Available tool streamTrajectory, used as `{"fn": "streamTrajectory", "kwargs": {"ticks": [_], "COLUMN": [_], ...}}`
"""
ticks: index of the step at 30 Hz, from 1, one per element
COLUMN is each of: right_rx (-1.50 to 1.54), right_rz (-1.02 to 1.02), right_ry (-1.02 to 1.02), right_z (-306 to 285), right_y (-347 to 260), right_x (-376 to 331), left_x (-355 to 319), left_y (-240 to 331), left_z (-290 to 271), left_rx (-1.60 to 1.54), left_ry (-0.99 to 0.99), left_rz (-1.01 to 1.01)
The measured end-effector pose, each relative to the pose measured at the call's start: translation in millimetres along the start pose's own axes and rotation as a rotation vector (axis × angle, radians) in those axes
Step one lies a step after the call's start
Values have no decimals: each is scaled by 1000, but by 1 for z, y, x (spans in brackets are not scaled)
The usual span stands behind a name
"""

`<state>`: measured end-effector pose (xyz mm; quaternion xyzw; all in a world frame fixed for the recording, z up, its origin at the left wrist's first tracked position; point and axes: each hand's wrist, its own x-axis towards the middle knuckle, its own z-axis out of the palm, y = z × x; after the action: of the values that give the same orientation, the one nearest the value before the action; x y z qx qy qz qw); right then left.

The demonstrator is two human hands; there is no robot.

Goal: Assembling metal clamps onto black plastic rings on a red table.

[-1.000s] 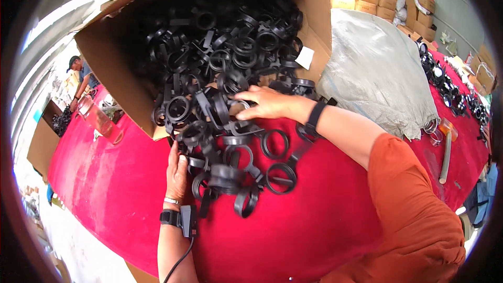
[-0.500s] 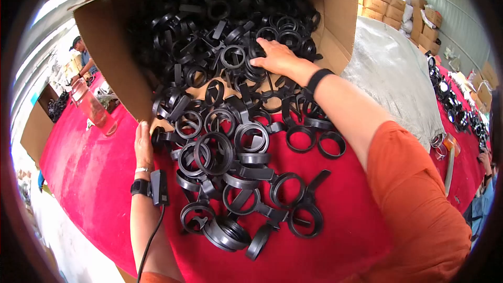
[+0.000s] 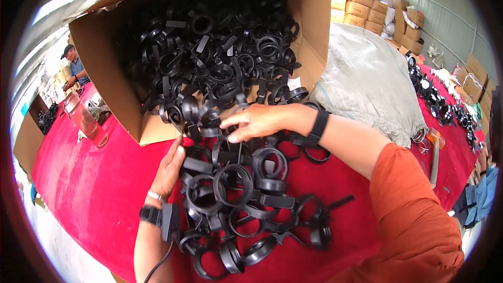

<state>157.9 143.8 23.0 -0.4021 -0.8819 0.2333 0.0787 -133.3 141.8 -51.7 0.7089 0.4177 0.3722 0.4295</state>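
Many black plastic rings, some with flat tabs, fill a tilted cardboard box whose mouth faces me. A loose pile of the same rings spreads from the box's lower edge onto the red cloth. My right hand lies over the rings at the box mouth, palm down, fingers stretched and touching them, gripping none that I can see. At the left side of the pile, my left hand stands on edge with straight fingers beside the rings. Some rings under the right hand are blurred by motion.
A large grey-white sack lies right of the box. Stacked cartons rise behind it. On the left stand a clear bottle and, farther off, a person. More black parts lie on the far right table.
My right hand has come out of the box toward me, and rings have shifted with it onto the cloth. My left hand has moved right, against the pile.
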Motion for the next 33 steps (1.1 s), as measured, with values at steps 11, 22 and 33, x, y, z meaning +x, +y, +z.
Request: {"fn": "streamTrajectory", "kwargs": {"ticks": [11,22,33], "right_rx": [-102,-120,-320], "right_rz": [559,28,-29], "right_ry": [997,199,500], "right_z": [-74,-8,12], "right_y": [159,55,-39], "right_x": [-10,16,-209], "left_x": [-45,-80,-228], "left_y": [-19,-31,41], "left_z": [-36,-44,13], "left_rx": [-118,-351,-56], "left_ry": [460,373,386], "left_rz": [-13,-47,-75]}}
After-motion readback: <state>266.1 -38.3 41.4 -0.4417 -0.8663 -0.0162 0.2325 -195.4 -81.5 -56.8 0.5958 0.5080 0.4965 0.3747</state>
